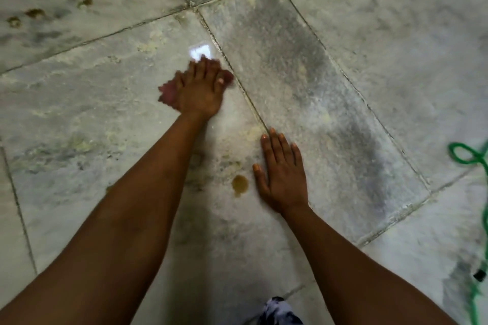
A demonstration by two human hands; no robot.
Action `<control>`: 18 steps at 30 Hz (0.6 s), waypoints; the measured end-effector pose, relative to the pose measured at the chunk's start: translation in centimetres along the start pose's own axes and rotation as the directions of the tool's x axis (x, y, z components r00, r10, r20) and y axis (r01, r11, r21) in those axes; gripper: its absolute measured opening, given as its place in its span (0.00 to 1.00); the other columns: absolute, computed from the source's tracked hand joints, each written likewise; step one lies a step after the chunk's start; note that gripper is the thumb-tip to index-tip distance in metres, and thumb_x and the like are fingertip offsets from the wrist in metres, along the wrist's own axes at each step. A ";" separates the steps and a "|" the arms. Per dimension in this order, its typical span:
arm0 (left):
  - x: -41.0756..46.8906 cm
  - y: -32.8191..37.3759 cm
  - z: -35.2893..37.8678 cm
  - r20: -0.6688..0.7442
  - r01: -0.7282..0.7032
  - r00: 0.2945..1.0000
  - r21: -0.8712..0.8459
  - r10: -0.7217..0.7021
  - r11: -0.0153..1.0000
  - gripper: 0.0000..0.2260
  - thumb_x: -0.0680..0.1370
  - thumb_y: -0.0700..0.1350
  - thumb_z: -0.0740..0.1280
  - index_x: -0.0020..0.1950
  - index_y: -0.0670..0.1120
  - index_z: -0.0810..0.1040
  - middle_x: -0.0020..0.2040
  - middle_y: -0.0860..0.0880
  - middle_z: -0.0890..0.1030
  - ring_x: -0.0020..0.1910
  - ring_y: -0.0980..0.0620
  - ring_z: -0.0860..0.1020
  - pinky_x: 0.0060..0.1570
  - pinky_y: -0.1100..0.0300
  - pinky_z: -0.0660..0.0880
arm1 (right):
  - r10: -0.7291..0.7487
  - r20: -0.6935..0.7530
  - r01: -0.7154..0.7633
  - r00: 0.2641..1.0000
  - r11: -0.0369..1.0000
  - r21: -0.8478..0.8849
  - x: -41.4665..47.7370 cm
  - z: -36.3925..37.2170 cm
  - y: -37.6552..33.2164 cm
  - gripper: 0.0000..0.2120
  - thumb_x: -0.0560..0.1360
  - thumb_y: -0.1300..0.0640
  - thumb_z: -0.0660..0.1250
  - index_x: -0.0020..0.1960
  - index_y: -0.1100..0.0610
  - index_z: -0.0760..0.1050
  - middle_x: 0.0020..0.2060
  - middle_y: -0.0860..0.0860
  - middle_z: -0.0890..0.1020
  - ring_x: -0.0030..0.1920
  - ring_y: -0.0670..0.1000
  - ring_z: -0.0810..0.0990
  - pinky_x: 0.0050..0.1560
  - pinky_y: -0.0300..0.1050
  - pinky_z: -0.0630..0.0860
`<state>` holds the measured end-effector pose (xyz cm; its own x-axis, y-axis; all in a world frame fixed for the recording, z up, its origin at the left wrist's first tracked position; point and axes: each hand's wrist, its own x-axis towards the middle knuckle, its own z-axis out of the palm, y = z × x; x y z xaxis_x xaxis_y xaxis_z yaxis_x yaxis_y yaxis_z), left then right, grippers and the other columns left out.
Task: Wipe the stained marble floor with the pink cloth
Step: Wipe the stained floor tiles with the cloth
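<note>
My left hand presses flat on the pink cloth, which lies bunched on the grey-white marble floor near the middle of the view. Only the cloth's edges show beside my fingers, and both are motion-blurred. My right hand lies flat on the floor with straight fingers, nearer to me. A brown stain sits on the marble just left of my right thumb. Several more brown spots mark the tile at the far left.
A green hose loops along the right edge of the floor. Dark grout lines cross the tiles diagonally. A bright reflection shines just beyond the cloth. Patterned dark-and-white fabric shows at the bottom edge.
</note>
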<state>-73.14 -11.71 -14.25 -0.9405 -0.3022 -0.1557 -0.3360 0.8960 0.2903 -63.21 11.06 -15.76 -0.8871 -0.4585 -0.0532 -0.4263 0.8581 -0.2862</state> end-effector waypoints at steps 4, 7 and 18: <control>-6.1 2.4 1.9 0.093 -0.294 0.953 0.060 0.288 0.954 0.23 0.81 0.56 0.48 0.76 0.55 0.55 0.78 0.50 0.53 0.77 0.48 0.49 0.71 0.49 0.42 | 0.012 0.001 -0.012 1.000 1.000 0.015 -0.2 -0.4 -0.1 0.30 0.78 0.44 0.48 0.76 0.56 0.55 0.76 0.54 0.58 0.76 0.53 0.55 0.74 0.51 0.49; -10.6 -2.2 1.2 0.209 -0.579 0.804 0.062 0.557 0.813 0.26 0.79 0.61 0.41 0.76 0.56 0.53 0.77 0.54 0.50 0.76 0.53 0.48 0.71 0.54 0.39 | -0.011 0.006 0.010 1.000 0.999 0.042 -0.2 -0.5 -0.1 0.30 0.77 0.44 0.50 0.76 0.57 0.58 0.75 0.55 0.60 0.75 0.53 0.57 0.73 0.50 0.49; -11.7 4.1 1.1 0.129 0.003 0.991 -0.233 0.028 0.972 0.19 0.83 0.53 0.49 0.74 0.59 0.58 0.77 0.55 0.53 0.77 0.51 0.47 0.72 0.49 0.38 | 0.030 -0.032 -0.030 0.999 1.000 -0.004 -7.2 -0.5 0.6 0.27 0.81 0.46 0.44 0.74 0.58 0.59 0.73 0.56 0.64 0.73 0.51 0.56 0.73 0.47 0.48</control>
<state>-63.48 -4.12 -12.26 -0.9350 -0.2329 -0.2676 -0.3416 0.7945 0.5021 -57.16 14.99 -15.05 -0.9046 -0.4251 -0.0309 -0.4004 0.8724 -0.2803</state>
